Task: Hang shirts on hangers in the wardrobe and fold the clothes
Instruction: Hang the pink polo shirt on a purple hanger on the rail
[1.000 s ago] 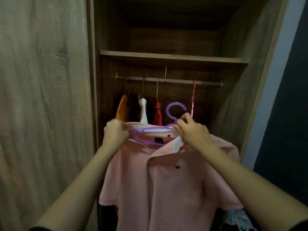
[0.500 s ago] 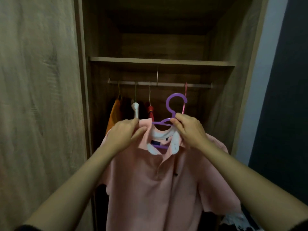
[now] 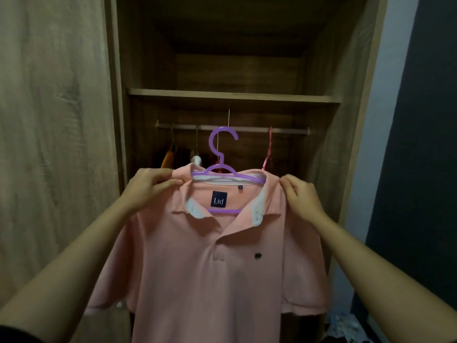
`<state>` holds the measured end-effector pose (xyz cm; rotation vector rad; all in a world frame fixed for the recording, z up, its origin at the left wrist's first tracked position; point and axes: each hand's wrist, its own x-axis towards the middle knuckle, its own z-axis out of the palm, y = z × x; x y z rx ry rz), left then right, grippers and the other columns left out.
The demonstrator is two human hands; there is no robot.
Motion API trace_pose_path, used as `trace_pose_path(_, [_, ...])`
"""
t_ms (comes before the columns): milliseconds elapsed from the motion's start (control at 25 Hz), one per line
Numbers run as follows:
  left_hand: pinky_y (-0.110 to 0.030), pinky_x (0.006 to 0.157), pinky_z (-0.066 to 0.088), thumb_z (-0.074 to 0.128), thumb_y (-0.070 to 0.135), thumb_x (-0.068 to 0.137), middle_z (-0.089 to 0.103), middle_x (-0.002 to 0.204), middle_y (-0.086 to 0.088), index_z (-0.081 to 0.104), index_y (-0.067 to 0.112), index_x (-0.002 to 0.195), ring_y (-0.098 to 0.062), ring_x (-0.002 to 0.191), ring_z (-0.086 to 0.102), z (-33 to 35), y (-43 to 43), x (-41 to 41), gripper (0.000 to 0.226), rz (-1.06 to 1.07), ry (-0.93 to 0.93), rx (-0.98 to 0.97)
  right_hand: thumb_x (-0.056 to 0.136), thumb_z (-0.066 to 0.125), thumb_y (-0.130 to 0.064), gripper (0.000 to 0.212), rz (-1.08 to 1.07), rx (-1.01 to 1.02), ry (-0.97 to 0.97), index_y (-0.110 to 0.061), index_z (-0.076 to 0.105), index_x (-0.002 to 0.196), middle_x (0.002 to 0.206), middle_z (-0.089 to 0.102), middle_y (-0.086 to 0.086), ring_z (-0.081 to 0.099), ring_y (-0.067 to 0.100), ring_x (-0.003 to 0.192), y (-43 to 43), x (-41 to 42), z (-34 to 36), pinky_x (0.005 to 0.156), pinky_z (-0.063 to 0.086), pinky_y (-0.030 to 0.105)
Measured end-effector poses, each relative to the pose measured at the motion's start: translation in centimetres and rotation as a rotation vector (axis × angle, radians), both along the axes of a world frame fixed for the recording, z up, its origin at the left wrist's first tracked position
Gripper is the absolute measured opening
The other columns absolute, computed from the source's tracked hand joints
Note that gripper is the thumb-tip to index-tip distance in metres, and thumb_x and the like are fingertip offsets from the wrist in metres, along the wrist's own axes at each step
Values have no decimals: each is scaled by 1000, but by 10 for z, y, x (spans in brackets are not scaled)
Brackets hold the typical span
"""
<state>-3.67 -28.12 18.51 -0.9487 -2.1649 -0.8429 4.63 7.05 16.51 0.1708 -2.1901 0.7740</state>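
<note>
Wooden wardrobe (image 3: 237, 95) is filling the view, door panel on the left, dark wall on the right, a shelf running across above a rail (image 3: 232, 128) that is carrying a few hung garments on the far left and a pink hanger (image 3: 268, 154) on the far right. Pink polo shirt (image 3: 212, 256) is hanging in front of the opening, nearer than the rail, front facing the camera, collar up, hem dropping out of view at the bottom; long axis is running vertical, shoulders spanning left-right. Purple hanger (image 3: 223, 169) is sitting inside the neck, its lower bar showing through the open collar and its hook pointing up with the opening facing right, not yet on the rail. Left hand (image 3: 150, 186) is pinching the shirt's left shoulder by the collar, fingers closed on fabric. Right hand (image 3: 300, 196) is pinching the right shoulder seam the same way. Judging handling: knit cotton, light and limp, sagging wherever unsupported, likely sliding off smooth plastic arms if tilted. Hanger is reading as rigid but thin. Best hold for hooking looks like the hanger neck just under the hook, shoulders squared first. Clothes pile (image 3: 346, 325) is showing low at near right, too dark to identify.
</note>
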Motion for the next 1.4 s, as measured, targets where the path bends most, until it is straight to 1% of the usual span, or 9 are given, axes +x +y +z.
trace_pose_path(200, [-30, 53, 37, 60, 43, 77, 58, 61, -3, 64, 16, 65, -4, 55, 46, -2, -26, -14, 30, 81, -40, 64, 93, 51, -29, 30, 55, 34, -229, -16, 52, 120, 99, 60, -2, 60, 15, 89, 11, 16, -14, 73, 45, 25])
trace_pose_path(360, [-30, 51, 35, 68, 35, 81, 58, 60, -13, 66, 1, 71, -3, 55, 41, -2, -43, -16, 35, 89, -2, 17, 94, 52, -19, 14, 137, -186, -129, -23, 62, 85, 82, 63, -7, 59, 2, 78, 11, 20, -21, 69, 43, 15])
trace_pose_path(520, [-23, 50, 38, 60, 49, 73, 64, 64, 11, 71, 18, 77, 7, 55, 43, -5, -44, -6, 33, 0, 9, 84, 98, 40, -35, 28, 63, -476, -362, -17, 62, 96, 97, 63, 1, 57, 18, 92, 12, 1, -8, 79, 43, 31])
trace_pose_path(600, [-19, 50, 38, 65, 40, 75, 64, 63, 16, 72, 17, 78, 9, 55, 44, -7, -39, -3, 24, -10, 6, 95, 98, 40, -32, 28, -82, -324, -389, -14, 61, 95, 98, 60, 8, 56, 24, 96, 14, -10, -3, 77, 40, 31])
trace_pose_path(720, [-31, 49, 36, 67, 39, 77, 58, 57, -11, 68, 4, 68, -5, 54, 42, -10, -30, -5, 36, 26, -10, 88, 97, 42, -29, 28, -133, -25, -67, -11, 60, 108, 110, 60, 12, 56, 28, 103, -8, -5, 13, 80, 38, 30])
trace_pose_path(880, [-29, 51, 37, 69, 24, 83, 58, 56, -7, 67, 5, 65, -5, 56, 44, -1, -4, 3, 26, -28, -72, 49, 90, 29, -57, 54, -155, 640, -74, -22, 52, 124, 122, 59, -1, 54, 22, 111, -60, 2, 29, 91, 34, 39])
trace_pose_path(1000, [-13, 47, 29, 68, 25, 83, 49, 52, 8, 57, 17, 53, -2, 49, 41, 5, 10, 10, 32, -60, -47, 54, 95, 39, -43, 29, -189, 449, -15, -23, 59, 104, 104, 62, -2, 58, 23, 99, -71, -4, 34, 73, 36, 35])
trace_pose_path(1200, [-16, 51, 37, 66, 51, 76, 62, 64, 8, 65, 32, 67, 0, 56, 50, 2, -6, 6, 21, -24, -43, 77, 95, 44, -36, 22, -174, 343, 114, -24, 63, 91, 95, 60, -2, 56, 23, 91, -69, -14, 53, 70, 39, 34])
trace_pose_path(1400, [-24, 75, 53, 79, 49, 62, 71, 92, 8, 69, 24, 97, -6, 84, 66, -38, -45, -8, 45, 15, -514, 45, 95, 45, -32, 22, -218, 331, 125, -22, 64, 93, 96, 60, 0, 56, 24, 93, -50, -17, 60, 70, 39, 35])
